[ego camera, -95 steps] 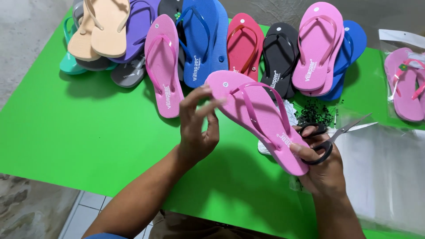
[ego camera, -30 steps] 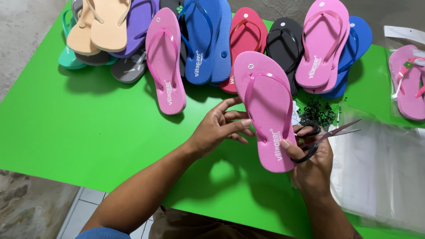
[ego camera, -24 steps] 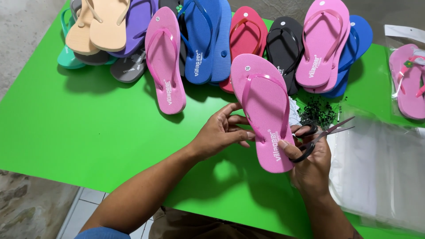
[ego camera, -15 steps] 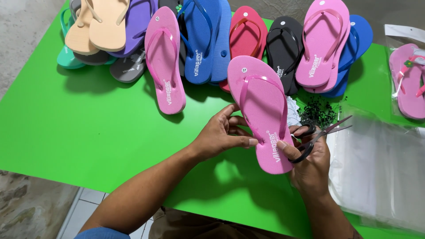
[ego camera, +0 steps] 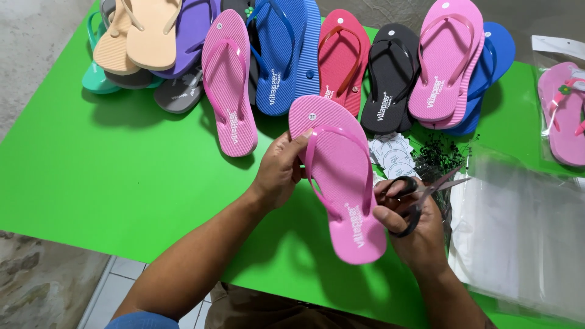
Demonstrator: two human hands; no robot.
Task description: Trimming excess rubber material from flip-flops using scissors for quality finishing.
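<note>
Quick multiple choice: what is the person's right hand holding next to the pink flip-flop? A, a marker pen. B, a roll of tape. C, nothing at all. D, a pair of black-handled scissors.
D: the right hand has its fingers through the black handles of a pair of scissors, blades pointing away to the right, beside the pink flip-flop that the left hand grips at its edge.

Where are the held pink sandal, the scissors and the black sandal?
pink sandal (ego camera: 341, 176), head view, on its sole.
scissors (ego camera: 409, 201), head view, on the black handle.
black sandal (ego camera: 390, 82), head view, on its sole.
</note>
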